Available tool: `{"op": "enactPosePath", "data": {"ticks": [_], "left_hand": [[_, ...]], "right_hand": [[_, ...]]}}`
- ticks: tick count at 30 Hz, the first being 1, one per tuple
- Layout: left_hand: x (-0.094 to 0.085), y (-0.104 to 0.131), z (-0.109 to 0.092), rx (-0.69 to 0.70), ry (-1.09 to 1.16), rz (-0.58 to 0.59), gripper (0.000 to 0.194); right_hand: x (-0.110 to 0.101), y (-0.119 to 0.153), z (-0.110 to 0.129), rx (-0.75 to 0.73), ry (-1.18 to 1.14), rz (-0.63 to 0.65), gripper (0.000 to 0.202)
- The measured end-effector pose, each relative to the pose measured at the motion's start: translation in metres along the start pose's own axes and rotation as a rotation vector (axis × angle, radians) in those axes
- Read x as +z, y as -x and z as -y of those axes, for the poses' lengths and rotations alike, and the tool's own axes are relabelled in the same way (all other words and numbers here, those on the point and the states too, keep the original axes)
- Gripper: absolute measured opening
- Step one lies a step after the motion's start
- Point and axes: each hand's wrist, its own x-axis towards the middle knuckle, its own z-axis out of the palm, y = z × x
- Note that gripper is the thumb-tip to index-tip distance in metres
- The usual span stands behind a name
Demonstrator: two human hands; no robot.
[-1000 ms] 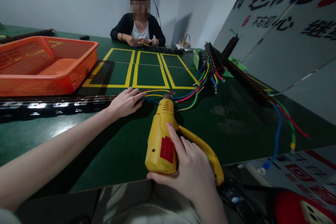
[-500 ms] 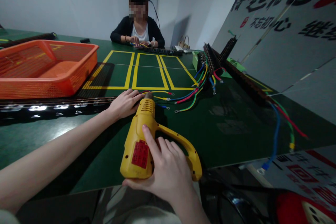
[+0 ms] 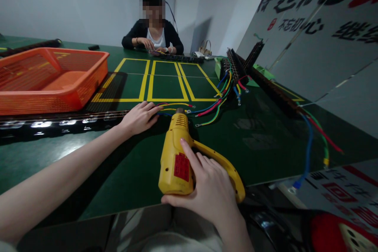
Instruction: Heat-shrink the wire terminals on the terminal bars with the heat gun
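Note:
A yellow heat gun is in my right hand, which wraps over its body from the right with the index finger along the top. The gun's metal nozzle points away from me at the ends of several coloured wires with ring terminals. My left hand lies over those wires where they leave a long black ribbed strip, its thumb and fingers closed about them. Part of the wires is hidden under that hand. The nozzle sits right of my left fingertips, apart from them.
An orange basket stands at the left. More wires with ring terminals hang from black strips at the right, near green bins. Another person sits across the green table, working with their hands.
My right hand has carried the heat gun to the right, so its nozzle has moved away from my left fingertips and uncovered more wire. My left hand stays in place.

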Motion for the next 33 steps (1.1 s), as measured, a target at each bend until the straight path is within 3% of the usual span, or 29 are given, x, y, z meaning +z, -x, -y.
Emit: {"op": "enactPosePath", "data": {"ticks": [9, 24, 33], "left_hand": [[0.000, 0.000, -0.001, 0.002, 0.022, -0.033, 0.043], [-0.003, -0.001, -0.003, -0.031, -0.037, 0.017, 0.043], [-0.002, -0.001, -0.001, -0.029, -0.030, 0.019, 0.043]], "right_hand": [[0.002, 0.005, -0.008, 0.003, 0.050, -0.076, 0.118], [0.015, -0.010, 0.026, -0.080, -0.015, 0.034, 0.112], [0.013, -0.010, 0.018, -0.126, -0.020, 0.022, 0.107]]}}
